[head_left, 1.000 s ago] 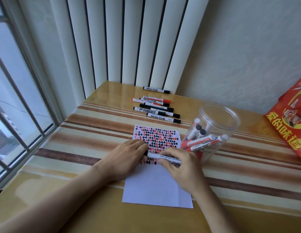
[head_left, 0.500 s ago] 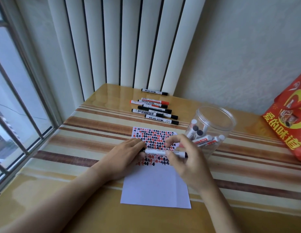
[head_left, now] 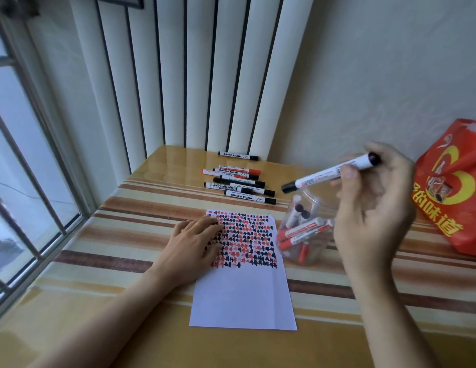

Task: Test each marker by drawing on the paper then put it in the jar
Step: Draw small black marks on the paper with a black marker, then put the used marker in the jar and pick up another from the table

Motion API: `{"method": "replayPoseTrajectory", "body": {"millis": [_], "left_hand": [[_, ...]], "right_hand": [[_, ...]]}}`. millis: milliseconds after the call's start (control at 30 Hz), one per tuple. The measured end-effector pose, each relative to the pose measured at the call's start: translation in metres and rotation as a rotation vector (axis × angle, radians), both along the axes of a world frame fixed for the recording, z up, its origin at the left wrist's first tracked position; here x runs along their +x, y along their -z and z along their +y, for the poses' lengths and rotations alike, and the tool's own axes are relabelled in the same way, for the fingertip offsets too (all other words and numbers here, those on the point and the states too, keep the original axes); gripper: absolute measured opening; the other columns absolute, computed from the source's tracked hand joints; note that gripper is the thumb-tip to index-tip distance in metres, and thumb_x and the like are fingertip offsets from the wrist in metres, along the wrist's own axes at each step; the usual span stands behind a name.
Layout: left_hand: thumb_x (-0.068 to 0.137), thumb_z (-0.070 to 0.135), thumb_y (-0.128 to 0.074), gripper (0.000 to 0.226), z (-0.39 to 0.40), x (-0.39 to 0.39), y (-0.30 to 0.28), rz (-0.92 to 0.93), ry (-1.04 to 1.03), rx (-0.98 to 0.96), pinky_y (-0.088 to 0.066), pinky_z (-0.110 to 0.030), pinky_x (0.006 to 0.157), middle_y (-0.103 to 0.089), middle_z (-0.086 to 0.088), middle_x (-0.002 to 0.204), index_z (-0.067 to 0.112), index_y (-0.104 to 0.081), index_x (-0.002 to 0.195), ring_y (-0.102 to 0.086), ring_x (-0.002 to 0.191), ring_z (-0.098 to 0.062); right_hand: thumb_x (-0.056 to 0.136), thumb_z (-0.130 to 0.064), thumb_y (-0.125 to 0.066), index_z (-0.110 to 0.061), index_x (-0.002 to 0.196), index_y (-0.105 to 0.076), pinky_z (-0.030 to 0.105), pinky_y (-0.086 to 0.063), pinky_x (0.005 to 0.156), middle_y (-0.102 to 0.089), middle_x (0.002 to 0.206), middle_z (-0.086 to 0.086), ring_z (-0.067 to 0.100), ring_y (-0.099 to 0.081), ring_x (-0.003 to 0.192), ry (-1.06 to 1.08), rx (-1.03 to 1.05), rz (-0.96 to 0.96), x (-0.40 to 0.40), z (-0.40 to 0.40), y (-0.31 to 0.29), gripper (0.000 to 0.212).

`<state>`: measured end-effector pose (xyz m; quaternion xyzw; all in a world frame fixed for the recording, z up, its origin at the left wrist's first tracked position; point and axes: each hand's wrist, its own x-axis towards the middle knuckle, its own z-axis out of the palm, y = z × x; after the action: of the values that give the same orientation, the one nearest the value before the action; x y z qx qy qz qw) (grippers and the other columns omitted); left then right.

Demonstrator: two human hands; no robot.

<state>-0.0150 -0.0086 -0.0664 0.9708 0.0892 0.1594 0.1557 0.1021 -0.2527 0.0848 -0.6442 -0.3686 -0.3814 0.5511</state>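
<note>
My right hand (head_left: 375,208) pinches a capped black marker (head_left: 331,173) between thumb and fingers, holding it tilted in the air above the clear jar (head_left: 303,229) of tested markers. My left hand (head_left: 197,240) lies flat, fingers straight, on the scribbled paper (head_left: 242,293). Untested markers (head_left: 239,181) lie beyond on the striped table (head_left: 125,235).

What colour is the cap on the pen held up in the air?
Black: the white marker in the right hand has a black cap, seen in the head view.
</note>
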Motion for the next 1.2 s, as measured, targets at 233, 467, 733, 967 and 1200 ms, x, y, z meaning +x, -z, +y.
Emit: {"method": "replayPoseTrajectory", "body": {"millis": [233,467,733,967,1200], "left_hand": [[0.101,0.046,-0.044,0.046,0.000,0.000,0.000,0.001,-0.014,-0.007,-0.018,-0.037,0.118,-0.041,0.014,0.153,0.033,-0.048,0.144,-0.033,0.144,-0.008],[0.097,0.052,-0.034,0.052,0.001,0.000,-0.001,0.014,-0.010,-0.006,-0.019,-0.039,0.117,-0.043,0.014,0.151,0.033,-0.049,0.143,-0.036,0.142,-0.009],[0.096,0.054,-0.034,0.052,0.003,0.002,0.003,0.001,-0.019,-0.018,-0.020,-0.038,0.116,-0.045,0.015,0.148,0.034,-0.051,0.141,-0.037,0.140,-0.009],[0.092,0.059,-0.024,0.060,0.005,0.005,0.004,0.014,-0.021,-0.011,-0.019,-0.038,0.115,-0.043,0.017,0.146,0.035,-0.049,0.141,-0.035,0.140,-0.008],[0.093,0.058,-0.026,0.058,0.005,0.003,0.001,0.011,-0.007,-0.033,-0.019,-0.040,0.117,-0.043,0.015,0.145,0.035,-0.049,0.140,-0.035,0.140,-0.009]], "right_hand": [[0.101,-0.012,-0.064,-0.008,0.113,-0.062,0.023,-0.049,0.071,-0.072,0.095,0.001,0.014,-0.066,0.079,0.205,-0.290,0.045,0.028,-0.004,-0.020,0.013],[0.109,-0.017,-0.043,-0.016,0.078,-0.049,0.031,-0.028,0.064,-0.051,0.070,0.000,0.028,-0.052,0.064,0.328,-0.730,0.140,0.025,0.000,0.005,0.031],[0.100,-0.002,-0.054,0.001,0.092,-0.067,0.038,-0.048,0.080,-0.065,0.097,0.013,0.028,-0.059,0.089,0.231,-0.415,-0.220,-0.010,0.029,0.004,0.015],[0.104,-0.001,-0.048,-0.008,0.115,-0.066,0.024,-0.050,0.095,-0.065,0.120,0.004,0.017,-0.063,0.107,-0.088,-0.953,0.284,0.008,0.099,0.067,0.022],[0.099,0.006,-0.054,-0.001,0.143,-0.046,0.027,-0.044,0.069,-0.056,0.134,0.017,0.021,-0.060,0.087,0.301,-1.099,0.325,0.059,0.140,0.100,0.046]]}}
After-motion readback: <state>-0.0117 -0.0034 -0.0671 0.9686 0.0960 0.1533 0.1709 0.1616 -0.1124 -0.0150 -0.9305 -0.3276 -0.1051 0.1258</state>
